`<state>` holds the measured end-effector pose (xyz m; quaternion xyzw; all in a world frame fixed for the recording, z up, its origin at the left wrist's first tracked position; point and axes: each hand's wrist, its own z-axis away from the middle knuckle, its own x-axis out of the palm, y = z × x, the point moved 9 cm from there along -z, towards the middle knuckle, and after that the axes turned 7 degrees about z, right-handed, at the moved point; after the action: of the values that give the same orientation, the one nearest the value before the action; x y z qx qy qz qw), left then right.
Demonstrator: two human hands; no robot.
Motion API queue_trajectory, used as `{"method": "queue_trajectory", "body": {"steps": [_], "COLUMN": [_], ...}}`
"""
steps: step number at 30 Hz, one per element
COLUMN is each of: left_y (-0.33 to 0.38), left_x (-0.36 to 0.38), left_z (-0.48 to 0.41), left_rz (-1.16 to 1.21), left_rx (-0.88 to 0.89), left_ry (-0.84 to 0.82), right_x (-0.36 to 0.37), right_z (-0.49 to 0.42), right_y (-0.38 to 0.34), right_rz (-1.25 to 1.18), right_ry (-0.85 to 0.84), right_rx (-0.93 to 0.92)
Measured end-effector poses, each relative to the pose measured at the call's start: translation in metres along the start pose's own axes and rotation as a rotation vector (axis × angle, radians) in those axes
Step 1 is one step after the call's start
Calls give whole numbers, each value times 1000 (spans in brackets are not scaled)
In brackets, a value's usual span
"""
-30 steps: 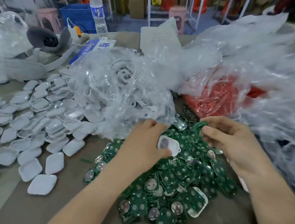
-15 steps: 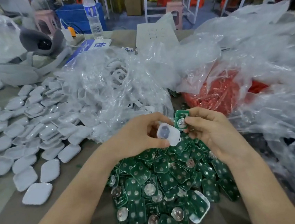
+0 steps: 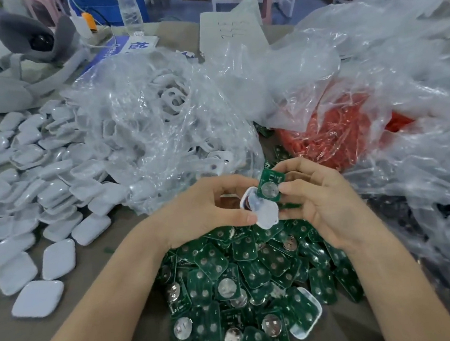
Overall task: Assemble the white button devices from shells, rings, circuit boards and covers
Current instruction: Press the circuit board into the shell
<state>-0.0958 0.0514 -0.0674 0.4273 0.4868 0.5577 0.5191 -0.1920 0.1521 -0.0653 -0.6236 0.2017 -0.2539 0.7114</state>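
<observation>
The step in hand looks like seating a circuit board in a shell. At centre frame the left hand (image 3: 205,207) grips a white shell (image 3: 267,215) between thumb and curled fingers, with its open side turned toward the camera. The right hand (image 3: 325,205) pinches a green board (image 3: 270,185) by its edges, coin cell facing up. The board is tilted, and its lower edge meets the shell's upper rim. I cannot tell whether it has entered the rim yet. The two hands are close together, just above the pile (image 3: 255,276) of boards at lower centre of the bench (image 3: 69,333).

To do this well, the left hand should hold the shell steady while the right does the aligning. Square the board's corners to the shell's outline first. Tuck the lower edge in, then lay the rest flat rather than pushing straight down.

Fingertips belong on the board's edges, not on the cell. Something dark shows inside the rim, possibly the ring, but it is too blurred to say, so it is worth a glance before pressing. A skewed board would likely jam on a corner, and a loose pinch could drop it back into the pile.

The covers (image 3: 29,187) spread across the left of the frame are within easy reach for closing up.
</observation>
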Motion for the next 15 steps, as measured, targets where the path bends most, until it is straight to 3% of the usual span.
{"method": "queue_trajectory", "body": {"steps": [15], "left_y": [-3], "left_x": [-3], "left_z": [5], "left_rz": [146], "left_rx": [-38], "left_ry": [18], "right_x": [3], "right_z": [4], "right_y": [-15], "right_rz": [161], "right_ry": [37], "right_rx": [-164]}}
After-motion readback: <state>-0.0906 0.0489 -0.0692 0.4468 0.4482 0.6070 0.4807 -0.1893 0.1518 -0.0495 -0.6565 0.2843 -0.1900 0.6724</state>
